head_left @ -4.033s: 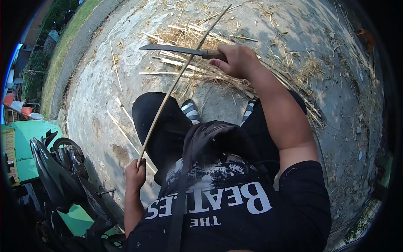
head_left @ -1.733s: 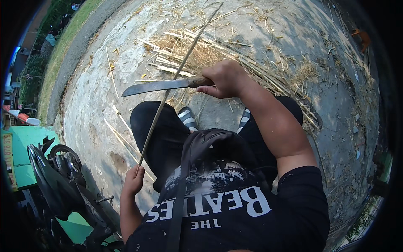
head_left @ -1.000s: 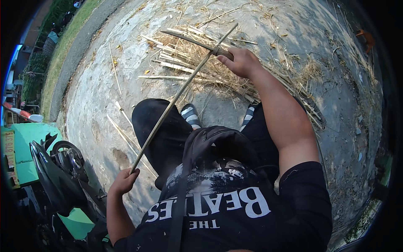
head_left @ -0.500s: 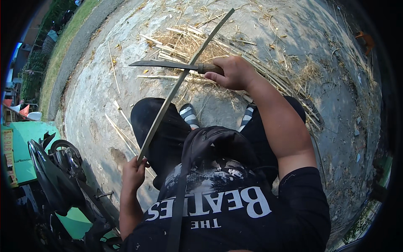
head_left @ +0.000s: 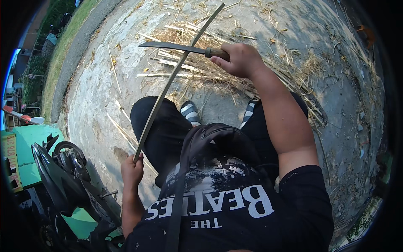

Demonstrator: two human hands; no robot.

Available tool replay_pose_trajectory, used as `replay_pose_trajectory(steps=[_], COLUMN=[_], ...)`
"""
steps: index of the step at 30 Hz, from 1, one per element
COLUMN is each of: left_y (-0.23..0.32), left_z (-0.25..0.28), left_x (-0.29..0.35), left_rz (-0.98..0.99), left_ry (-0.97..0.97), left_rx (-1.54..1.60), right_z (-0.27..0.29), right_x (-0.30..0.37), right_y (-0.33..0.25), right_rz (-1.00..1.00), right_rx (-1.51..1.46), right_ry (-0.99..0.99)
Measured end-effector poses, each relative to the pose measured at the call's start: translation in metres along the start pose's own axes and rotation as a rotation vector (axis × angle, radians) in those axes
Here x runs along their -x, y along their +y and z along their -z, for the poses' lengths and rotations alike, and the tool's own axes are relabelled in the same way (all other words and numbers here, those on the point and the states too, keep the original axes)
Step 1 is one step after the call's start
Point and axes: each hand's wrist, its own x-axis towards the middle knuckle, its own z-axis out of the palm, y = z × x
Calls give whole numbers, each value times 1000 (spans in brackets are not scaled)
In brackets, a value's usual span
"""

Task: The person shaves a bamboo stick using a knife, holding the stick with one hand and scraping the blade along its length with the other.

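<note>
My right hand (head_left: pixel 241 61) is clenched round the wooden handle of a knife (head_left: pixel 172 46), whose blade points left, lying nearly crosswise to the view. My left hand (head_left: pixel 132 168), nearer my body and to the left, grasps the near end of a long thin strip (head_left: pixel 166 92).

The strip's long axis slants from that left fist, near and left, up past my left knee (head_left: pixel 153 119) to a free end, far and right of where it starts. The blade crosses it toward the far end, well beyond the knee, at a steep angle. That crossing lies just left of my right hand and well apart from my left; whether the edge touches the strip, I cannot tell.

Past the crossing, a loose pile of pale strips (head_left: pixel 180 74) and curly shavings (head_left: pixel 310 69) spreads over the ground (head_left: pixel 98 84), trailing off to the right. A few more pale strips (head_left: pixel 121 131) lie left of my left knee.

The one container I can make out is a dark bag (head_left: pixel 218 136) against my front; its contents are hidden. Farther left stands a black motorcycle (head_left: pixel 54 176).
</note>
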Motion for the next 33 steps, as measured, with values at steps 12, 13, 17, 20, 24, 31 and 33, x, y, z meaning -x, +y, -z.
replay_pose_trajectory(steps=[12,13,17,20,24,31,33], left_y=[-11,-4,6,16,-9,-15,-20], left_z=[6,7,17,16,9,2,-3], left_x=[-11,-12,-7,-5,-4,-16,-12], left_rz=[-29,-34,-91,-76,-119,-132,-206], left_ry=[-4,-2,49,54,68,-97,-15], left_rx=[-252,-247,-359,-386,-276,-181,-149], right_z=[-8,-7,-6,-12,-9,2,-2], right_x=[-2,-7,-8,0,2,2,4], right_y=[6,21,11,-12,-9,13,-4], right_rz=[98,-74,-214,-52,144,-39,70], right_rx=[-19,-8,24,23,46,-13,-1], right_ry=[60,27,-74,-82,-65,212,206])
